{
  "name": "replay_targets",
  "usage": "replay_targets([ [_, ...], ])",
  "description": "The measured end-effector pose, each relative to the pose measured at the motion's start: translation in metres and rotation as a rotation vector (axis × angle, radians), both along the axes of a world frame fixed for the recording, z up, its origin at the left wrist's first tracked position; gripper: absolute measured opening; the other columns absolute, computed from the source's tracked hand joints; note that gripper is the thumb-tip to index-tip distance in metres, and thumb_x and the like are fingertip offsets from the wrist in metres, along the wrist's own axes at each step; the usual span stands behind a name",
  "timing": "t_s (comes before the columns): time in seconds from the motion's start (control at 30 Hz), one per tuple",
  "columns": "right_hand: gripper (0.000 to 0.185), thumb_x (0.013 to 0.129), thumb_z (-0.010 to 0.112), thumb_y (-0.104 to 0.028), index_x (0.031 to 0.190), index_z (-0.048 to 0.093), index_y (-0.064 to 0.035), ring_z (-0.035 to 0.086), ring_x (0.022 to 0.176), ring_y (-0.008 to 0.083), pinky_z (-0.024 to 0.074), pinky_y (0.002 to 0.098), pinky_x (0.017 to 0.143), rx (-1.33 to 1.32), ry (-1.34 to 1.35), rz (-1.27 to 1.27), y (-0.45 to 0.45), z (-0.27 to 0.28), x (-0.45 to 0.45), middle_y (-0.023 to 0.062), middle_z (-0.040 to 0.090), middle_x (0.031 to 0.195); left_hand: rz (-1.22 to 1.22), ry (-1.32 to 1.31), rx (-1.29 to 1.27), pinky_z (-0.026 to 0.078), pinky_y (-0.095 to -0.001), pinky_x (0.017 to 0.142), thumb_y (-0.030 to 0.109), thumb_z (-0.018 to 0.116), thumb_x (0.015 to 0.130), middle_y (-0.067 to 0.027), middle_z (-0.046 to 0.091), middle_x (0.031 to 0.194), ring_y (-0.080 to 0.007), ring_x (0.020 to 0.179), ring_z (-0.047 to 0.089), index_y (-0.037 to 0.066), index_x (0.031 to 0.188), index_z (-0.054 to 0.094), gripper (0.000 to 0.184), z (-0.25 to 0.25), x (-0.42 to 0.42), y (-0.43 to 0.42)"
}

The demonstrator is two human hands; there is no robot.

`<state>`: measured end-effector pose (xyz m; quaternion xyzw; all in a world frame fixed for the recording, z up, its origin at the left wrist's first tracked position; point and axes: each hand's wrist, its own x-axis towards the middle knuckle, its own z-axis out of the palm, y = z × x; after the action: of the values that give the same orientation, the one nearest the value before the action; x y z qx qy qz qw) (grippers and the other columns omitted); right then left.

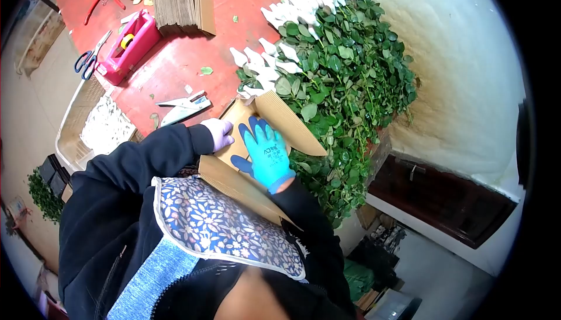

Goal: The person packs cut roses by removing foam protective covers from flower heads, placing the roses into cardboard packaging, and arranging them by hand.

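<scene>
While right hand (266, 152) lies open on folded, ribbed cardboard (241, 114) | left hand (220, 134) pinches its edge

A hand could be passed over the surface (175, 57) between the stack (182, 10) and the stapler (184, 108), where a flat leaf (207, 70) is met. This lane is bounded by the pink dispenser (131, 48) on one side and by the white-tipped stems (263, 66) on the other. Beside the box (289, 124), passage is blocked by dense foliage (356, 80).
</scene>
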<state>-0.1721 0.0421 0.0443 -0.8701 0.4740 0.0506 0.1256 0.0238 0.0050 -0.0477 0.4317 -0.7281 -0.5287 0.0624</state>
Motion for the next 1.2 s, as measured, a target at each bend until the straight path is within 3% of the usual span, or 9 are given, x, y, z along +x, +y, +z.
replay_targets([
  [0.07,0.078,0.083,0.065,-0.050,0.143,0.043,-0.0058,0.036,0.135,0.0408,0.0361,0.0519,0.104,0.127,-0.005,-0.035,-0.002,-0.010,-0.002,0.0208,0.037,0.148,-0.083,-0.081,-0.020,0.050,-0.0468,0.072,0.040,0.069,0.084,-0.0217,0.065,0.081,-0.0394,0.079,0.065,0.001,0.092,0.063,0.040,0.033,0.006,-0.010],
  [0.17,0.080,0.082,0.064,-0.052,0.145,0.039,-0.0102,0.034,0.137,0.0384,0.0331,0.0542,0.106,0.133,0.079,-0.066,-0.001,-0.014,0.002,0.0177,0.035,0.150,-0.255,-0.251,-0.060,0.052,-0.0460,0.069,0.045,0.076,0.074,-0.0196,0.067,0.077,-0.0384,0.076,0.066,0.003,0.086,0.068,0.045,0.054,0.007,-0.021],
  [0.3,0.081,0.082,0.065,-0.051,0.146,0.037,-0.0106,0.034,0.137,0.0388,0.0330,0.0567,0.106,0.102,0.078,-0.095,0.006,-0.030,0.004,0.0174,0.034,0.151,-0.389,-0.384,-0.145,0.054,-0.0438,0.068,0.033,0.082,0.063,-0.0178,0.070,0.080,-0.0358,0.076,0.068,0.004,0.087,0.072,0.038,0.043,-0.009,-0.020],
  [0.37,0.082,0.081,0.066,-0.051,0.146,0.037,-0.0105,0.032,0.138,0.0388,0.0324,0.0573,0.106,0.090,0.134,-0.101,0.005,-0.026,0.007,0.0164,0.033,0.151,-0.386,-0.382,-0.183,0.054,-0.0441,0.071,0.033,0.081,0.065,-0.0184,0.070,0.082,-0.0359,0.078,0.068,0.004,0.088,0.072,0.038,0.043,-0.010,-0.018],
  [0.4,0.083,0.081,0.066,-0.051,0.147,0.036,-0.0108,0.031,0.138,0.0379,0.0317,0.0579,0.107,0.102,0.118,-0.110,0.005,-0.026,0.007,0.0156,0.033,0.151,-0.370,-0.390,-0.130,0.055,-0.0423,0.075,0.023,0.074,0.071,-0.0179,0.071,0.089,-0.0346,0.085,0.069,0.007,0.090,0.074,0.026,0.050,-0.009,-0.019],
  [0.63,0.083,0.080,0.070,-0.048,0.147,0.038,-0.0108,0.032,0.138,0.0381,0.0297,0.0542,0.108,0.043,-0.024,-0.135,0.012,-0.032,-0.003,0.0171,0.033,0.152,-0.146,-0.222,-0.137,0.052,-0.0470,0.076,0.026,0.074,0.075,-0.0227,0.067,0.086,-0.0404,0.085,0.065,0.002,0.094,0.062,0.033,0.030,0.004,-0.008],
  [0.73,0.084,0.080,0.070,-0.049,0.147,0.038,-0.0109,0.033,0.138,0.0375,0.0295,0.0532,0.108,0.033,0.001,-0.153,0.012,-0.034,0.000,0.0167,0.034,0.151,-0.170,-0.238,-0.178,0.052,-0.0459,0.070,0.026,0.075,0.075,-0.0195,0.067,0.080,-0.0379,0.078,0.066,0.002,0.092,0.060,0.033,0.025,0.003,-0.008],
  [0.97,0.084,0.079,0.070,-0.050,0.146,0.039,-0.0109,0.034,0.138,0.0357,0.0290,0.0514,0.109,0.033,0.005,-0.163,0.012,-0.033,-0.009,0.0146,0.036,0.151,-0.165,-0.289,-0.066,0.052,-0.0468,0.077,0.024,0.076,0.075,-0.0235,0.067,0.086,-0.0414,0.086,0.065,0.001,0.095,0.061,0.034,0.037,-0.008,-0.014],
  [1.2,0.082,0.080,0.067,-0.053,0.146,0.041,-0.0118,0.034,0.137,0.0340,0.0276,0.0514,0.110,-0.047,-0.030,-0.200,0.017,-0.043,-0.011,0.0130,0.038,0.150,-0.187,-0.329,-0.134,0.052,-0.0471,0.076,0.023,0.074,0.077,-0.0208,0.068,0.087,-0.0389,0.085,0.066,0.002,0.098,0.060,0.033,0.037,-0.009,-0.013],
])
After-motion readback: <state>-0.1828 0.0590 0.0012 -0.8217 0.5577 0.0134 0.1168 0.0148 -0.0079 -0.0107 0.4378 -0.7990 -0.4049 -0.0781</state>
